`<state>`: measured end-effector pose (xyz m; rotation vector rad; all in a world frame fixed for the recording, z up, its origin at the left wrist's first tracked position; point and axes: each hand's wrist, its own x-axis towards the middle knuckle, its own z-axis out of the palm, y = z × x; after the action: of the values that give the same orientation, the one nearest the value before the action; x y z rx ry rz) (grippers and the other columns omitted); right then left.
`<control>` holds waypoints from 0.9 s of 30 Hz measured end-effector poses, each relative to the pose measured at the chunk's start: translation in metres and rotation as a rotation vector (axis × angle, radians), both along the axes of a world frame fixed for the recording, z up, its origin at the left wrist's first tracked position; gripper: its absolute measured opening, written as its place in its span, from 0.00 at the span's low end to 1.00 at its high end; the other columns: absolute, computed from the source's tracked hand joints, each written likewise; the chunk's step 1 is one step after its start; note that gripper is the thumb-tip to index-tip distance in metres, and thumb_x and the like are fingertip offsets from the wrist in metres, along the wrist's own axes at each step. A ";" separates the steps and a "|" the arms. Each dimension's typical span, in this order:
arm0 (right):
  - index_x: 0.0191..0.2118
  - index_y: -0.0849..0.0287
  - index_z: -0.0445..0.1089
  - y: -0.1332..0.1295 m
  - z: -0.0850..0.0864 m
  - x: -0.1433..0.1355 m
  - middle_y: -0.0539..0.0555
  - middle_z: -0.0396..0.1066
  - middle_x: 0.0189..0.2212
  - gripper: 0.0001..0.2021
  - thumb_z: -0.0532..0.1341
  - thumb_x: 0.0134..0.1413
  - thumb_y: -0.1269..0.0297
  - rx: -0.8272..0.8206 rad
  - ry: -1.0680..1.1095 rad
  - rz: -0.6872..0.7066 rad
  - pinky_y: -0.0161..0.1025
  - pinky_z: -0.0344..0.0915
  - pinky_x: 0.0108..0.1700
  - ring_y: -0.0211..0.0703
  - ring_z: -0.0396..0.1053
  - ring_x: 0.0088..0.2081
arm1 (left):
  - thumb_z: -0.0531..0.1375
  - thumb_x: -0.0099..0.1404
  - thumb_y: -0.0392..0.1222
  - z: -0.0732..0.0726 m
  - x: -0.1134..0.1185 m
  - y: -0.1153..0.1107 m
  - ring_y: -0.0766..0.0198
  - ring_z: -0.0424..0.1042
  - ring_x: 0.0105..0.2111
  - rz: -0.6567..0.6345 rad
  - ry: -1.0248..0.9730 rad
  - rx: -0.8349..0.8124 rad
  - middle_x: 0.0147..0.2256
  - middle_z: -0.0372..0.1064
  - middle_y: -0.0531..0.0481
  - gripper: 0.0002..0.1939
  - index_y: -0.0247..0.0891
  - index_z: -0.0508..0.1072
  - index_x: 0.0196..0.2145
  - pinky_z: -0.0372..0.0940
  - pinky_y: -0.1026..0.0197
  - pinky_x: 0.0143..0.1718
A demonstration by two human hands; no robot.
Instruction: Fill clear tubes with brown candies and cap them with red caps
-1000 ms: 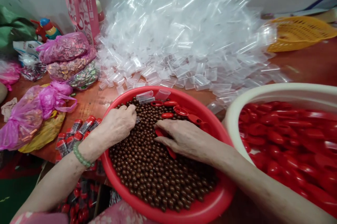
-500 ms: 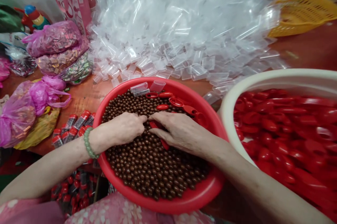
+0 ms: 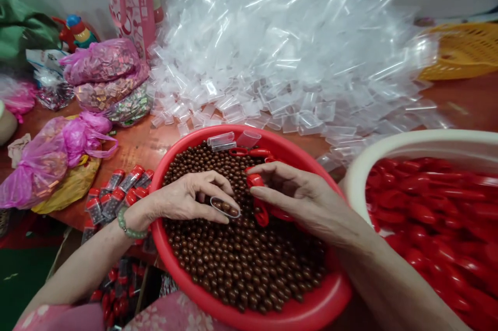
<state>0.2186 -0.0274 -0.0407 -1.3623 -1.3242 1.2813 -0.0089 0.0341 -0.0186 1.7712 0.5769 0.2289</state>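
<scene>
My left hand (image 3: 200, 198) grips a clear plastic tube (image 3: 225, 207) whose open end shows brown balls inside. Between the thumb and fingers of my right hand (image 3: 290, 191) is a red plastic cap (image 3: 256, 179). Both hands are above a red basin (image 3: 249, 320) holding many small brown balls (image 3: 233, 258). Near the basin's far rim, two or three clear tubes (image 3: 221, 140) lie on the balls, with red caps (image 3: 259, 152) beside them. More red pieces are partly hidden under my right hand.
A large heap of clear tubes (image 3: 288, 61) covers the table behind the basin. On the right stands a white tub (image 3: 358, 185) of red caps (image 3: 439, 227). Filled red-capped tubes (image 3: 116, 191) lie left, near pink plastic bags (image 3: 42, 157). A yellow basket (image 3: 462, 51) sits far right.
My hands have come up from the balls and moved apart. The tube with balls in its mouth now shows in my left hand, and the red cap shows at my right fingertips. The view has shifted.
</scene>
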 end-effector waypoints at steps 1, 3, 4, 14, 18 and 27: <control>0.39 0.56 0.74 -0.001 0.000 0.000 0.52 0.75 0.34 0.18 0.70 0.46 0.50 -0.012 0.066 -0.064 0.35 0.68 0.31 0.38 0.70 0.30 | 0.68 0.58 0.33 0.002 -0.002 -0.002 0.62 0.71 0.49 0.031 -0.030 -0.040 0.48 0.70 0.47 0.10 0.40 0.82 0.39 0.64 0.60 0.54; 0.36 0.54 0.73 -0.003 0.001 -0.002 0.49 0.74 0.29 0.18 0.73 0.40 0.51 -0.042 0.178 -0.194 0.34 0.68 0.28 0.37 0.69 0.27 | 0.66 0.59 0.32 0.004 -0.003 -0.007 0.61 0.71 0.51 0.078 -0.082 -0.141 0.53 0.68 0.45 0.09 0.40 0.81 0.39 0.64 0.58 0.55; 0.34 0.54 0.73 -0.004 0.002 -0.003 0.48 0.72 0.27 0.19 0.75 0.37 0.51 -0.053 0.228 -0.258 0.33 0.68 0.26 0.36 0.68 0.25 | 0.65 0.60 0.32 0.005 -0.003 -0.010 0.60 0.71 0.51 0.102 -0.107 -0.185 0.54 0.68 0.45 0.09 0.39 0.81 0.38 0.65 0.57 0.54; 0.35 0.49 0.70 -0.019 0.006 -0.019 0.46 0.74 0.29 0.17 0.75 0.40 0.55 0.031 0.387 -0.517 0.36 0.74 0.32 0.37 0.73 0.27 | 0.66 0.59 0.40 -0.001 0.007 -0.037 0.64 0.75 0.34 0.356 -0.197 -0.431 0.36 0.76 0.46 0.12 0.33 0.76 0.41 0.67 0.65 0.35; 0.36 0.49 0.73 -0.030 -0.003 -0.018 0.47 0.76 0.32 0.14 0.74 0.42 0.56 0.077 0.282 -0.531 0.34 0.73 0.34 0.37 0.74 0.30 | 0.69 0.58 0.43 -0.003 0.006 -0.039 0.61 0.78 0.40 0.370 -0.287 -0.573 0.38 0.78 0.44 0.16 0.34 0.75 0.41 0.69 0.60 0.44; 0.38 0.49 0.76 -0.044 -0.001 -0.019 0.49 0.75 0.33 0.10 0.72 0.48 0.61 0.236 -0.049 -0.298 0.38 0.73 0.41 0.40 0.73 0.33 | 0.68 0.56 0.35 -0.010 0.006 -0.041 0.64 0.75 0.39 0.388 -0.267 -0.433 0.40 0.78 0.45 0.12 0.32 0.78 0.40 0.67 0.62 0.46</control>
<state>0.1997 -0.0715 -0.0416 -1.3691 -1.2084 0.8689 -0.0029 -0.0073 -0.0281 1.1784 0.7109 0.5561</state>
